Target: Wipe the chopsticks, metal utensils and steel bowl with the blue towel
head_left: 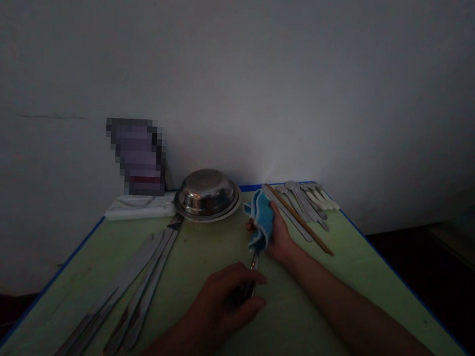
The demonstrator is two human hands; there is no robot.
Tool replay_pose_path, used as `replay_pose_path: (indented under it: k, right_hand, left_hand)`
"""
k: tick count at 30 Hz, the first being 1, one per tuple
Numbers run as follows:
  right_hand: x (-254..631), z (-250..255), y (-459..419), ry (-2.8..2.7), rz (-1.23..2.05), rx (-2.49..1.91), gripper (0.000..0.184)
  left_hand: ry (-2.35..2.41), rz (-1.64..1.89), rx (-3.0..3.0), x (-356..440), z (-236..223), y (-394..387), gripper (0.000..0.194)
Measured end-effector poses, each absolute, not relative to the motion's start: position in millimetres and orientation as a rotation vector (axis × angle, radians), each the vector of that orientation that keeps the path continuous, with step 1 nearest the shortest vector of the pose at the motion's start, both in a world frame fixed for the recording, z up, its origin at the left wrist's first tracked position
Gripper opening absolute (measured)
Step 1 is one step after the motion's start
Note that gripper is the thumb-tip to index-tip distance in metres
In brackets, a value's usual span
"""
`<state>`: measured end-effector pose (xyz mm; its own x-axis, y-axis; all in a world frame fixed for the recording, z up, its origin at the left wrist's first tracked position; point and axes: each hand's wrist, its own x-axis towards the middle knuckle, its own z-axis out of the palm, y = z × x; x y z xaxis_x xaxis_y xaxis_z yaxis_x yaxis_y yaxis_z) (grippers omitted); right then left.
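My right hand (280,235) is closed around a blue cloth (264,221) with a pale edge, held over the middle of the table. Out of the cloth's lower end comes a shiny metal utensil (254,262); its far end is hidden, so its kind cannot be told. Nearer to me, my left hand (226,298) grips the lower part of that utensil between thumb and fingers. Just beyond my right hand lie a pair of wooden chopsticks (304,223) and a flat metal piece (294,220).
Several spoons (300,194), some with white handles, lie at the back right. An upturned metal bowl (207,192) rests on other dishes at the back. Long metal utensils (138,284) lie left. A blurred-out device (138,158) leans against the wall (241,83) above a white packet (141,208).
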<state>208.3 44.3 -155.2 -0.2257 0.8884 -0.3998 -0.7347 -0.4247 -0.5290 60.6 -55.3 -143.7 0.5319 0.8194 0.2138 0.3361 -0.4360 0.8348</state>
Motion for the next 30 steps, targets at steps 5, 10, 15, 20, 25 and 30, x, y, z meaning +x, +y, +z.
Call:
replay_pose_path:
  k: [5,10,15,20,25,30]
  right_hand:
    - [200,-157,39,-0.407,1.782,-0.877,0.038]
    - [197,-156,38,-0.370,1.688,-0.926,0.042]
    - [200,-159,43,-0.276,1.679,-0.906,0.044]
    - [205,-158,48,-0.202,1.687,-0.856,0.045]
    - [206,-152,45,-0.215,1.662,-0.937,0.034]
    - [206,-150,43,-0.259,1.724,-0.911,0.032]
  left_hand:
    - [1.020,0.761,1.882,61,-144,-52,0.023]
    - [1.077,0.822,1.651,64,-148,-51,0.019]
    - [1.040,0.884,1.574,66,-147,-50,0.010]
    - [1.017,0.799,1.780,59,-140,-54,0.014]
    - [0.897,0.783,2.000,47,-137,-63,0.012]
    - [0.818,0.893,2.028,43,-138,-69,0.010]
